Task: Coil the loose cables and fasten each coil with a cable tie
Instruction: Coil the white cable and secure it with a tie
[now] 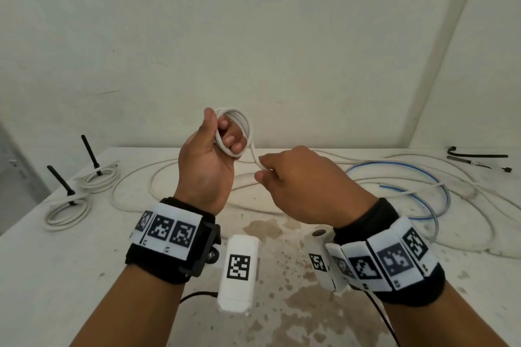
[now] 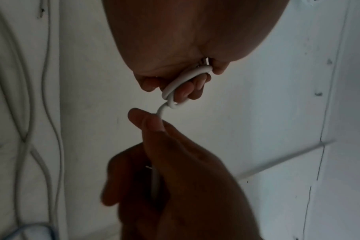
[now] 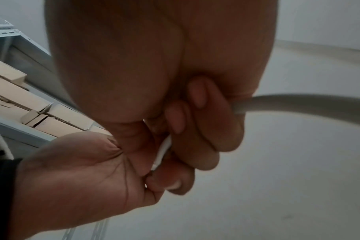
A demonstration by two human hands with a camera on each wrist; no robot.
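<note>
Fingers [image 1: 231,139] of our left hand [image 1: 208,160] curl through the small white coil [image 1: 239,132], keeping its loops stacked above the table [image 1: 84,262], while our right hand [image 1: 298,177] pinches the trailing cable [image 1: 256,159] to feed another turn.

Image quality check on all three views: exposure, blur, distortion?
Head: evenly lit and sharp, wide-angle bend at the table edges; white cable coil clear in the left hand. Left wrist: dim, the right hand nearly silhouetted, coil still readable. Right wrist: soft and blurred, palm fills the frame, cable exiting right is smeared.
</note>
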